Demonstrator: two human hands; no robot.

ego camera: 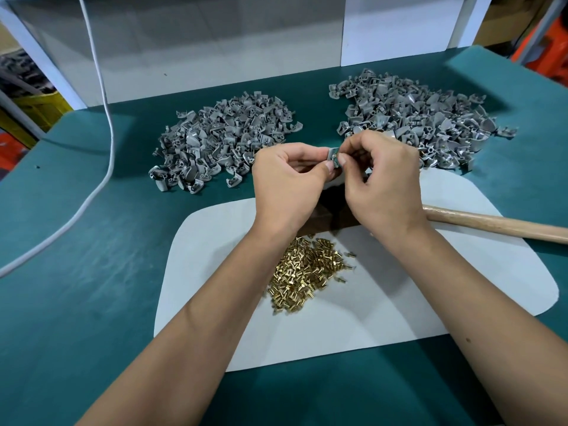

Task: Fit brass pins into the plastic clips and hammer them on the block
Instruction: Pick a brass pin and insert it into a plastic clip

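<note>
My left hand [289, 179] pinches a small grey plastic clip [333, 156] between thumb and forefinger, held up above the table. My right hand [384, 179] pinches a brass pin [337, 155] against that clip with its fingertips. Below my wrists lies a heap of loose brass pins [307, 272] on a white sheet [399, 302]. A dark block [332, 210] sits under my hands, mostly hidden. The wooden hammer handle [498, 224] lies to the right; its head is hidden behind my right hand.
Two heaps of grey clips lie on the green table: one at the back left [224, 139], one at the back right [415, 112]. A white cable [104, 124] runs down the left side. A white panel [215, 56] closes off the back.
</note>
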